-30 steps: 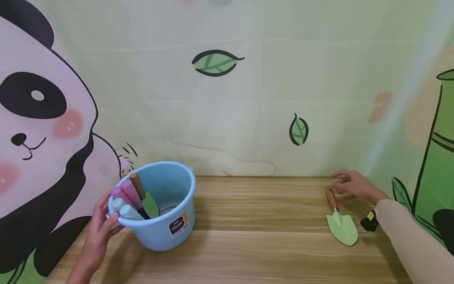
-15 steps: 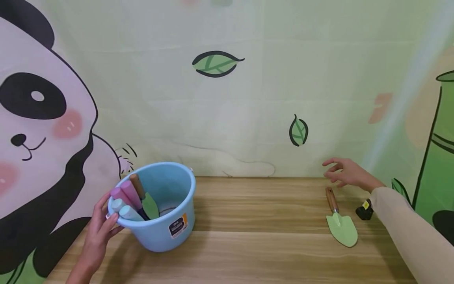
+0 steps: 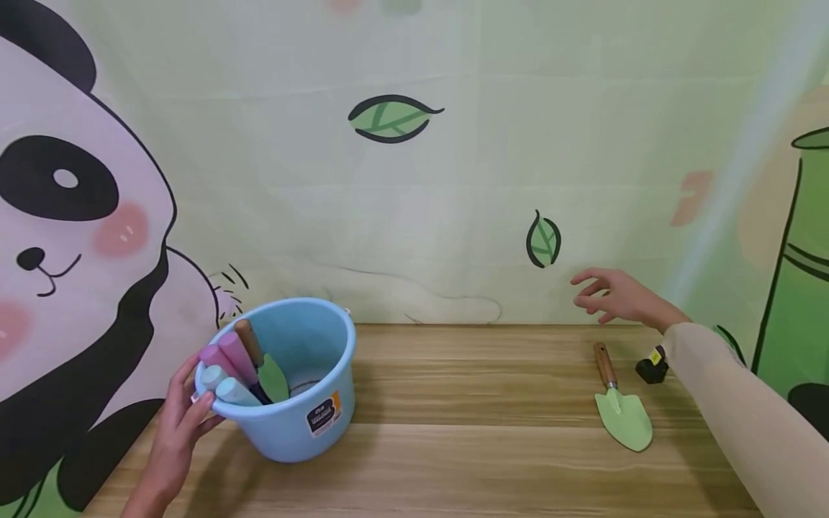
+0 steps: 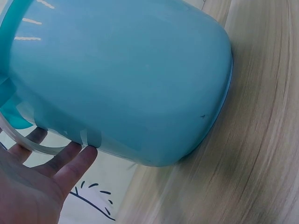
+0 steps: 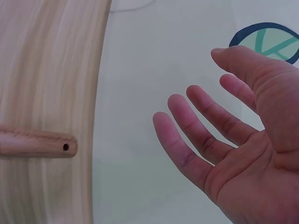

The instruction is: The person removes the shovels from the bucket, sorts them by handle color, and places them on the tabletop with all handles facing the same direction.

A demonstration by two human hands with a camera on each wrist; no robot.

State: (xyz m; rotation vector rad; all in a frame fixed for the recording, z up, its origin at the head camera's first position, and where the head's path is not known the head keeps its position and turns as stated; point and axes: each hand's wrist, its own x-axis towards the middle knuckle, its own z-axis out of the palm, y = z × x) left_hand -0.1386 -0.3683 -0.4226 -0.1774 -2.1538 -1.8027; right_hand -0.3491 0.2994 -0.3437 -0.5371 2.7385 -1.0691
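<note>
My left hand [image 3: 175,424] grips a light blue bucket [image 3: 291,424] at the left of its rim. In the left wrist view its fingers [image 4: 74,165] lie against the bucket's outside, near the pale handle [image 4: 39,148]. Inside the bucket lean two pink handles [image 3: 236,352], two light blue handles [image 3: 236,392] and a green-bladed hand trowel [image 3: 273,378]. To the right, a hand trowel [image 3: 623,421] with a pale green blade and wooden handle lies on the table. My right hand [image 3: 624,296] hovers beyond its handle end, fingers loosely bent, holding nothing.
A wood-grain table [image 3: 466,460] meets a printed backdrop [image 3: 453,216] at its far edge. The backdrop carries a panda, leaves and bamboo. A small black object with a yellow mark [image 3: 653,365] is at my right sleeve, beside the trowel.
My right hand has moved left and upward, away from the trowel's handle. The black object at the sleeve moved with it. Left hand, bucket and trowel stay in place.
</note>
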